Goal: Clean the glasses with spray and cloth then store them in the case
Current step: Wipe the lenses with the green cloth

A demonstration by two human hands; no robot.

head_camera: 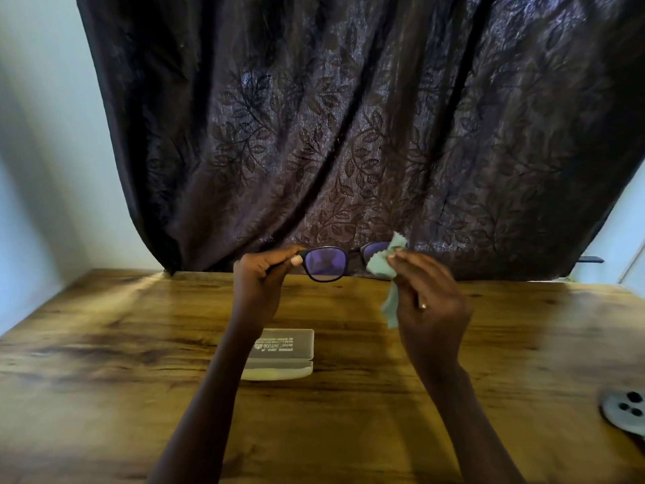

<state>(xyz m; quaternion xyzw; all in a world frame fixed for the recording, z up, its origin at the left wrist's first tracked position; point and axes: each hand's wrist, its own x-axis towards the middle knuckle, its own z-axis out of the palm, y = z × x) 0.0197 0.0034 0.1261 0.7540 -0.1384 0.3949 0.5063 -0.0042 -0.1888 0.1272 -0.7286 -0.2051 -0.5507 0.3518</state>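
Dark-framed glasses [326, 263] with purple-tinted lenses are held up above the wooden table [122, 344], in front of the curtain. My left hand [260, 284] grips their left end by the hinge. My right hand [427, 291] pinches a pale green cloth [391, 274] over the right lens, which the cloth mostly hides; a tail of the cloth hangs down. A grey glasses case [284, 351] lies shut on the table below my hands, partly behind my left forearm. No spray bottle is in view.
A dark leaf-patterned curtain [349, 134] hangs behind the table's far edge. A round grey object with dark holes [624, 410] lies at the table's right edge. Pale walls stand to the left and right.
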